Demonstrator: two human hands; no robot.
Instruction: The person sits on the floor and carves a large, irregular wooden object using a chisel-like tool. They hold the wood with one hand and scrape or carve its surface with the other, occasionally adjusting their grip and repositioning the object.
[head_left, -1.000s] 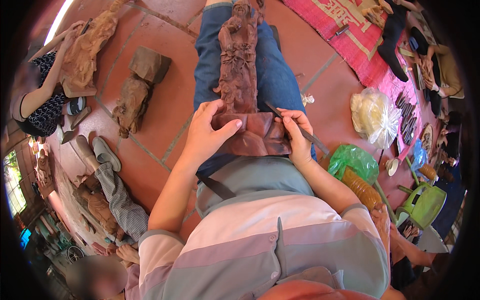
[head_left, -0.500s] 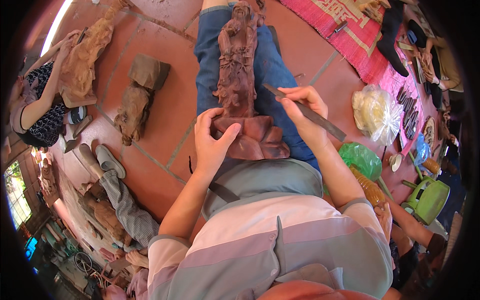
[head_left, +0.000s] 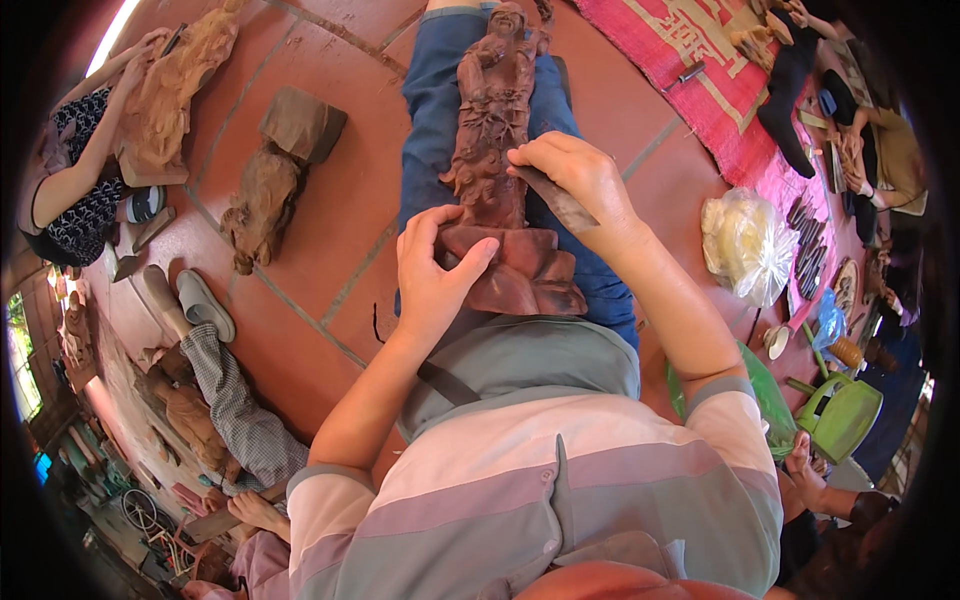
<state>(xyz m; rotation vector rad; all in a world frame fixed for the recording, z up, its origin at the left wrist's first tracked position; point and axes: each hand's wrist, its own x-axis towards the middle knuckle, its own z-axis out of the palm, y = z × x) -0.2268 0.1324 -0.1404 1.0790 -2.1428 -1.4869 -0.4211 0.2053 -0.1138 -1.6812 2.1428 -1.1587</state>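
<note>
A reddish-brown carved wooden statue (head_left: 490, 120) of a robed figure lies along my lap between my legs, its rocky base (head_left: 525, 275) towards my belly. My left hand (head_left: 435, 265) grips the base at its left side, thumb on top, fingers round the edge. My right hand (head_left: 575, 180) is closed on a flat, narrow, dark tool (head_left: 560, 200), like a file or scraper; its exact kind is unclear. That hand is over the lower right part of the figure, fingertips close to the carving. I cannot tell whether the tool's tip touches the wood.
Another carving with a block base (head_left: 270, 180) lies on the tiles to the left. A person there works on a larger carving (head_left: 180, 100). To the right are a red mat (head_left: 680, 100), a stuffed plastic bag (head_left: 745, 240), several dark tools (head_left: 810, 245) and a green plastic stool (head_left: 845, 415).
My right hand has moved left and up from beside the statue to over its carving, with the tool turned in the grip. My left hand stays on the base.
</note>
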